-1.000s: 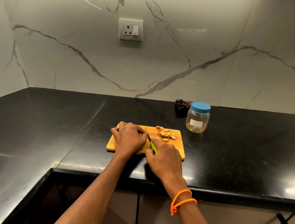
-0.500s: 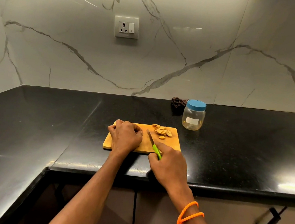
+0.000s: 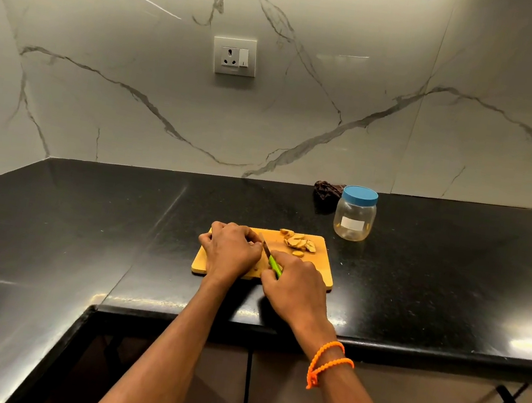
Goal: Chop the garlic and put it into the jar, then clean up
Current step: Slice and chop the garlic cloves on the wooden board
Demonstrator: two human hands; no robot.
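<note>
1. Comparing with half a second ago, we find our right hand (image 3: 297, 284) closer in on the wooden cutting board (image 3: 320, 270), and the blade of the green-handled knife (image 3: 270, 259) now sits right beside our left hand (image 3: 232, 251) rather than apart from it.
2. Our left hand has stayed on the left half of the board, knuckles up.
3. The pile of sliced garlic (image 3: 297, 241) lies as before at the board's far right corner, with one slice a little nearer to us.
4. Our left fingers are curled together, tips tucked down against the board; whatever they pin there is hidden under the hand, so we cannot tell what it is.
5. Our right fingers are clamped around the knife's green handle, with the blade pointing away from us toward the left hand's fingertips.
6. Beyond the board's far right corner, well apart from it, stands the clear jar (image 3: 354, 218), upright, its blue lid on.
7. A dark crumpled cloth (image 3: 326, 192) lies just behind the jar, on its left.
8. The board rests on a black countertop (image 3: 83, 227), near its front edge.
9. An orange bracelet (image 3: 327, 362) circles our right wrist.
</note>
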